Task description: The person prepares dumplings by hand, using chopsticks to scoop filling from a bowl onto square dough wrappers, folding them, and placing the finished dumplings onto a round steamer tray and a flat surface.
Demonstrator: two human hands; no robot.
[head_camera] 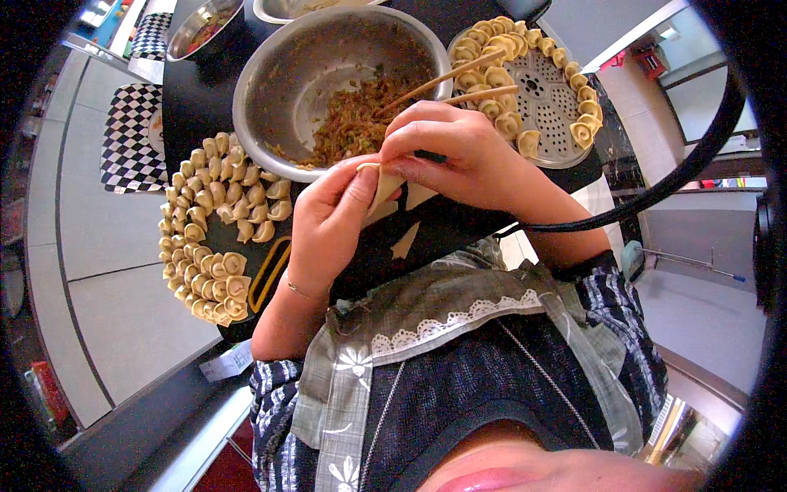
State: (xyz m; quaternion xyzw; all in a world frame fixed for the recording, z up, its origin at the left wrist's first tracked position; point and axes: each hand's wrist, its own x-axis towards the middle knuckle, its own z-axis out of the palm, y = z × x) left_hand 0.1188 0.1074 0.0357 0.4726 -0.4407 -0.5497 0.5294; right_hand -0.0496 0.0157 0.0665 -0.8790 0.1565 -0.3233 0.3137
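A thin dough wrapper (386,189), folded over, is pinched between the fingers of both hands. My left hand (332,215) grips its left edge with the thumb on top, while my right hand (452,147) presses its upper end. Whether filling sits inside is hidden. Just beyond the fingers stands a large steel bowl (247,104) with minced filling (350,117) heaped toward its near right side. Two wooden chopsticks (446,79) lean over the bowl's right rim, at least one with its tip in the filling.
Rows of folded wontons (212,270) cover a dark tray at left. More wontons (501,46) ring a perforated metal steamer plate (556,86) at right. A smaller metal bowl (184,46) and a checkered placemat (132,141) are farther left. A black cable (670,184) arcs past my right forearm.
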